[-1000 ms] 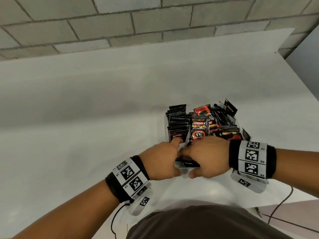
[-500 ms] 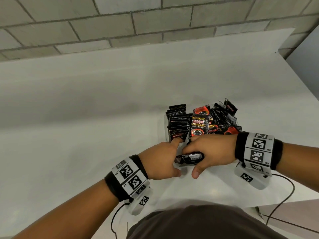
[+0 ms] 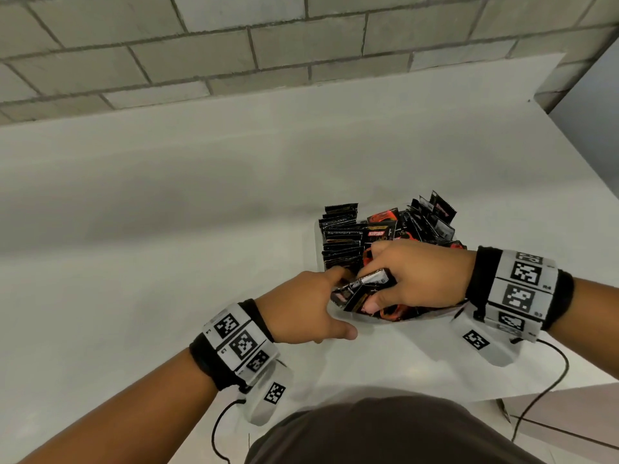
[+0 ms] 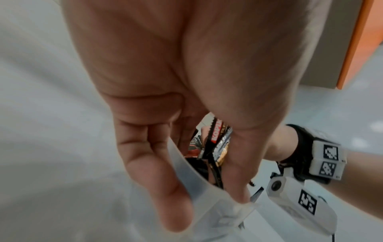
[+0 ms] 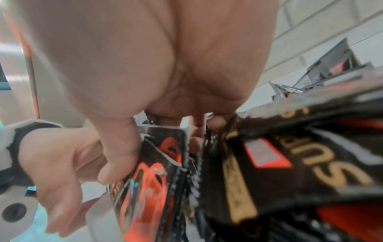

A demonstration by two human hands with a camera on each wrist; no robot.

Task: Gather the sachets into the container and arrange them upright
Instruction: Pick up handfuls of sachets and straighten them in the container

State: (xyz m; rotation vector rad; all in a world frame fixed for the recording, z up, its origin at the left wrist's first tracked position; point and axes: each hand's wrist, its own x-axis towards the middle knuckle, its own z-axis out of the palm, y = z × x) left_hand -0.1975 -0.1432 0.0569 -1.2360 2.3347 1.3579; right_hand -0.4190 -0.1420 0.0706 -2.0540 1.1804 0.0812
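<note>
A translucent container stands on the white table, packed with black-and-red sachets, most of them upright in rows. My left hand holds the container's near-left wall between fingers and thumb. My right hand is over the near end of the container and grips a small bundle of sachets, thumb on the near face and fingers behind. The bundle is tilted and its lower part is hidden among the other sachets. More sachets lean at the right side.
The white table runs far to the left and back to a grey block wall. Its right edge and near edge lie close to the container. Cables hang from both wrist cameras at the near edge.
My right hand has risen from the container's near edge and moved slightly away from me, lifting and tilting the bundle of sachets. My left hand has stayed on the container.
</note>
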